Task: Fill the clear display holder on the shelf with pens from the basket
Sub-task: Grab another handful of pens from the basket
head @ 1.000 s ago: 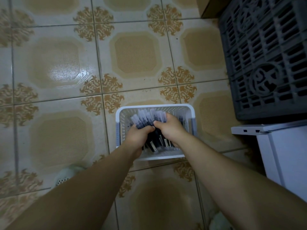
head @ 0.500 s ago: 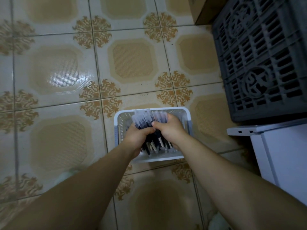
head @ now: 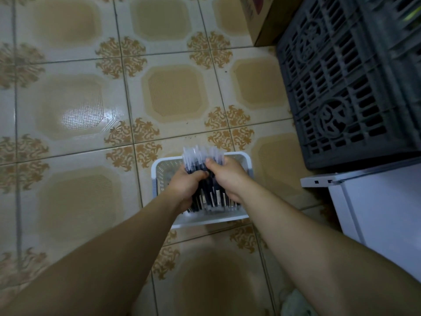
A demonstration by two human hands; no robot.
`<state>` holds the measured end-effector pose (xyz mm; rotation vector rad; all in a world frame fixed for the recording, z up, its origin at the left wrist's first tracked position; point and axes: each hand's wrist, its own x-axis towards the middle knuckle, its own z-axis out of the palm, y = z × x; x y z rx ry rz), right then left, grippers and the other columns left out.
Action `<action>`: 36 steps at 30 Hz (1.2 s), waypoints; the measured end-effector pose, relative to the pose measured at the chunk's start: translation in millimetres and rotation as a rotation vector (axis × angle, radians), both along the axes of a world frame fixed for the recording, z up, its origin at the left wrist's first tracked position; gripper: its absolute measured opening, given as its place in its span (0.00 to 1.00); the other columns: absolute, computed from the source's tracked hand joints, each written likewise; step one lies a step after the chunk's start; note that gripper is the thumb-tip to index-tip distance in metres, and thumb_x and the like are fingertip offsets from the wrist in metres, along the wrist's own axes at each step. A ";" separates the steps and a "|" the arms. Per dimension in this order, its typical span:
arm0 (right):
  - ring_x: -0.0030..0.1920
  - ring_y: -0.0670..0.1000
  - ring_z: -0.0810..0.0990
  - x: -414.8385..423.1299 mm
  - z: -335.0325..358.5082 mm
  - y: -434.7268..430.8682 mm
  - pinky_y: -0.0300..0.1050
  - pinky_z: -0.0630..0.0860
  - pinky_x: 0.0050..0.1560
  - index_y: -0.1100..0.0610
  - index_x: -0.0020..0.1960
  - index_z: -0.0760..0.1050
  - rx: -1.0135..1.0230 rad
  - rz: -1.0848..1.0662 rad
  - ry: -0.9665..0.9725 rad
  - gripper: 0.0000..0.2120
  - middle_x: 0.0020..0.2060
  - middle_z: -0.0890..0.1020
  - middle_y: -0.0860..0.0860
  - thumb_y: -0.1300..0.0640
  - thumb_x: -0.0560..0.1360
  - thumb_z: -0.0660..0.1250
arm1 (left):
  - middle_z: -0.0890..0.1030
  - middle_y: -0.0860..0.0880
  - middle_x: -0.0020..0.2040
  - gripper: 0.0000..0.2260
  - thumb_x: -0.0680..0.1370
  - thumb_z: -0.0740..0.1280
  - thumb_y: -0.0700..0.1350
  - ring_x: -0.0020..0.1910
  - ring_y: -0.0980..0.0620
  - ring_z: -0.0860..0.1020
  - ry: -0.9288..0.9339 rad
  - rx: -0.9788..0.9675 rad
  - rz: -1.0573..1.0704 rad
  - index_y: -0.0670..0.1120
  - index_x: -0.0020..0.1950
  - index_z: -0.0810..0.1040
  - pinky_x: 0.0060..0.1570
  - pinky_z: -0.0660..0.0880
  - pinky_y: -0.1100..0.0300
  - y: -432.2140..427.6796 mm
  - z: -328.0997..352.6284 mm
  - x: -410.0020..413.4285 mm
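Note:
A small white perforated basket [head: 159,172] stands on the tiled floor below me. Over it I hold a thick bundle of pens [head: 200,160] with dark barrels and clear caps, the capped ends pointing away from me past the basket's far rim. My left hand [head: 185,187] is wrapped round the bundle from the left. My right hand [head: 225,176] clasps it from the right, thumb on top. The pens' near ends hang down inside the basket. The clear display holder and the shelf are not in view.
A dark grey slatted plastic crate [head: 346,87] lies at the right. A white cabinet [head: 378,208] stands below it, close to my right arm. A cardboard box [head: 262,19] sits at the top. Patterned beige floor tiles [head: 79,110] spread to the left.
Both hands have lifted the pen bundle a little, so its capped ends now stick out past the basket's far rim. The camera has tilted, shifting the basket lower in view.

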<state>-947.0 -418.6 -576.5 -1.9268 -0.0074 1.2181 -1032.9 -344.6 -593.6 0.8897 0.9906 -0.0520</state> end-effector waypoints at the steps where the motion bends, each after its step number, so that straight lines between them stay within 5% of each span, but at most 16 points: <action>1: 0.58 0.53 0.79 -1.2 -1.9 1.1 0.55 0.74 0.63 0.54 0.65 0.74 -0.010 0.006 0.007 0.17 0.57 0.81 0.52 0.49 0.79 0.62 | 0.82 0.40 0.53 0.16 0.77 0.60 0.29 0.51 0.43 0.81 -0.007 -0.012 0.003 0.41 0.61 0.77 0.49 0.79 0.52 -0.6 -0.3 -0.1; 9: 0.64 0.53 0.75 -1.4 4.4 3.3 0.45 0.70 0.62 0.55 0.71 0.68 -0.042 0.070 0.064 0.23 0.64 0.76 0.53 0.44 0.82 0.54 | 0.83 0.39 0.52 0.18 0.74 0.65 0.30 0.52 0.40 0.81 -0.014 -0.056 -0.101 0.39 0.63 0.76 0.54 0.78 0.47 8.0 0.7 -3.9; 16: 0.65 0.53 0.74 10.9 33.0 -1.7 0.53 0.69 0.68 0.55 0.73 0.66 -0.053 0.054 0.043 0.33 0.67 0.74 0.53 0.36 0.76 0.56 | 0.84 0.43 0.51 0.14 0.76 0.66 0.34 0.50 0.44 0.83 -0.105 -0.117 -0.133 0.44 0.60 0.78 0.48 0.79 0.50 5.8 36.8 8.2; 21: 0.61 0.52 0.78 21.8 86.0 -5.7 0.53 0.73 0.65 0.54 0.70 0.71 0.008 0.038 0.009 0.24 0.62 0.78 0.50 0.41 0.80 0.57 | 0.83 0.37 0.50 0.16 0.73 0.67 0.31 0.48 0.38 0.82 -0.121 -0.028 -0.106 0.39 0.60 0.78 0.46 0.80 0.47 1.6 81.9 20.2; 26: 0.60 0.51 0.77 22.1 144.8 -15.8 0.46 0.71 0.63 0.55 0.67 0.73 0.055 0.070 -0.085 0.21 0.58 0.79 0.50 0.45 0.81 0.57 | 0.85 0.42 0.43 0.13 0.73 0.63 0.28 0.39 0.46 0.84 -0.181 0.076 -0.090 0.39 0.54 0.80 0.33 0.79 0.58 -3.3 142.7 26.4; 29: 0.60 0.53 0.78 20.2 181.5 -24.9 0.52 0.71 0.66 0.55 0.63 0.75 0.080 -0.003 -0.115 0.19 0.58 0.80 0.52 0.44 0.80 0.57 | 0.85 0.45 0.39 0.13 0.74 0.63 0.27 0.37 0.48 0.84 -0.265 0.096 -0.123 0.40 0.51 0.80 0.32 0.78 0.59 -11.4 183.1 30.0; 36: 0.63 0.52 0.75 17.7 281.9 -66.3 0.49 0.70 0.67 0.56 0.72 0.68 0.133 -0.101 -0.190 0.25 0.62 0.75 0.47 0.43 0.80 0.58 | 0.85 0.45 0.42 0.12 0.74 0.63 0.28 0.39 0.49 0.84 -0.388 0.148 -0.222 0.40 0.53 0.80 0.34 0.79 0.59 -44.4 269.6 37.0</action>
